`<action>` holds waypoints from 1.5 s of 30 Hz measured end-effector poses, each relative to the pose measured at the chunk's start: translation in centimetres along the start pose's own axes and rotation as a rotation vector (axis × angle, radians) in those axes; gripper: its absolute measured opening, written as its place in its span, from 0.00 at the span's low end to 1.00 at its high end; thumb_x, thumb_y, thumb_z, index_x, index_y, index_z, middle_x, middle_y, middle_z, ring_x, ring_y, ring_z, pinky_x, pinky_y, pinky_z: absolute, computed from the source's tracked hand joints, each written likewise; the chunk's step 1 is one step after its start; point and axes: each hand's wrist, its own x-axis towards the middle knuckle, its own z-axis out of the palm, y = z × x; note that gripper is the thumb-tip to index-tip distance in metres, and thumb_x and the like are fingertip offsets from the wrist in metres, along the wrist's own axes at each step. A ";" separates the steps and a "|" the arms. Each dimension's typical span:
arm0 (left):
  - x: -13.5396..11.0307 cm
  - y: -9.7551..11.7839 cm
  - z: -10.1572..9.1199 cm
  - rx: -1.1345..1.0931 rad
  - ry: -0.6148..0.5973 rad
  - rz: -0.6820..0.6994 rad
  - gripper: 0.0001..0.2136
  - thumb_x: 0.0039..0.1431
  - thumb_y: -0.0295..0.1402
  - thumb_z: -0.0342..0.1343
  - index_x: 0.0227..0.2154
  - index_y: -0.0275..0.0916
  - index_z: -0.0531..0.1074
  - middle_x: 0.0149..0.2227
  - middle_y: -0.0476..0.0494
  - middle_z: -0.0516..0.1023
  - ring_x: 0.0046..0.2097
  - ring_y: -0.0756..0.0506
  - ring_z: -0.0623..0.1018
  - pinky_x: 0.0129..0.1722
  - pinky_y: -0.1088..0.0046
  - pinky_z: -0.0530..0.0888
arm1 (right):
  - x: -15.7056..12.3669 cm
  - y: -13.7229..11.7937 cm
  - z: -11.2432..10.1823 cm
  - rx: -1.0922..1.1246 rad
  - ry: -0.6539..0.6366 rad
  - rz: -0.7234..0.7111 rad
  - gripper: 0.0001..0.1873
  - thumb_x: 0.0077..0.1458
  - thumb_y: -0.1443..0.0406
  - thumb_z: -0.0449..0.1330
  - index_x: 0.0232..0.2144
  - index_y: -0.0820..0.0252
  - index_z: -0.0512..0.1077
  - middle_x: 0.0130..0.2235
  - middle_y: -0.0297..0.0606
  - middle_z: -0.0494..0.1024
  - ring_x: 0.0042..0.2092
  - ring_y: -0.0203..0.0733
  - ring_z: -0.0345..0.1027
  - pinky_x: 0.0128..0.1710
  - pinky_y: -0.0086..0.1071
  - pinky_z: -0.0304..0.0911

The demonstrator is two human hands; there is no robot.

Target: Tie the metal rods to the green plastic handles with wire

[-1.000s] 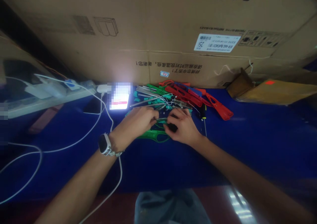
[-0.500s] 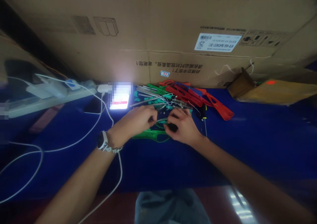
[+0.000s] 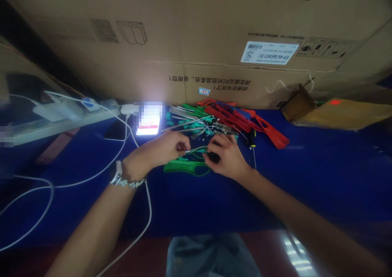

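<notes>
My left hand [image 3: 170, 148] is closed in a pinch on one end of a thin wire [image 3: 199, 148], with a small silvery tip at the fingertips. The wire runs across to my right hand [image 3: 226, 155], whose curled fingers pinch it near a dark part they largely hide. Below the wire lies a green plastic casing [image 3: 179, 166] with a ring-shaped opening, shaped like a lighter handle. Just beyond both hands is a pile of metal tubes with teal ends [image 3: 183, 112] and loose thin wires. Red plastic casings [image 3: 231, 117] lie behind my right hand.
A large cardboard box [image 3: 183, 44] stands upright behind the pile. A lit phone [image 3: 147, 126] and a power strip [image 3: 27, 132] with white cables are on the left. A screwdriver [image 3: 253, 146] lies right of my right hand, a yellow package [image 3: 346, 113] farther right.
My left hand has shifted slightly left and its wrist has turned, so more of the wire and its silvery tip show. My right hand stays nearly still.
</notes>
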 end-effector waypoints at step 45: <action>2.2 1.2 3.6 -0.073 0.281 0.056 0.03 0.58 0.27 0.63 0.29 0.37 0.77 0.29 0.48 0.76 0.31 0.50 0.75 0.31 0.73 0.70 | -0.2 0.2 -0.1 0.039 0.005 0.009 0.08 0.59 0.62 0.61 0.28 0.56 0.72 0.37 0.36 0.77 0.41 0.43 0.70 0.44 0.40 0.54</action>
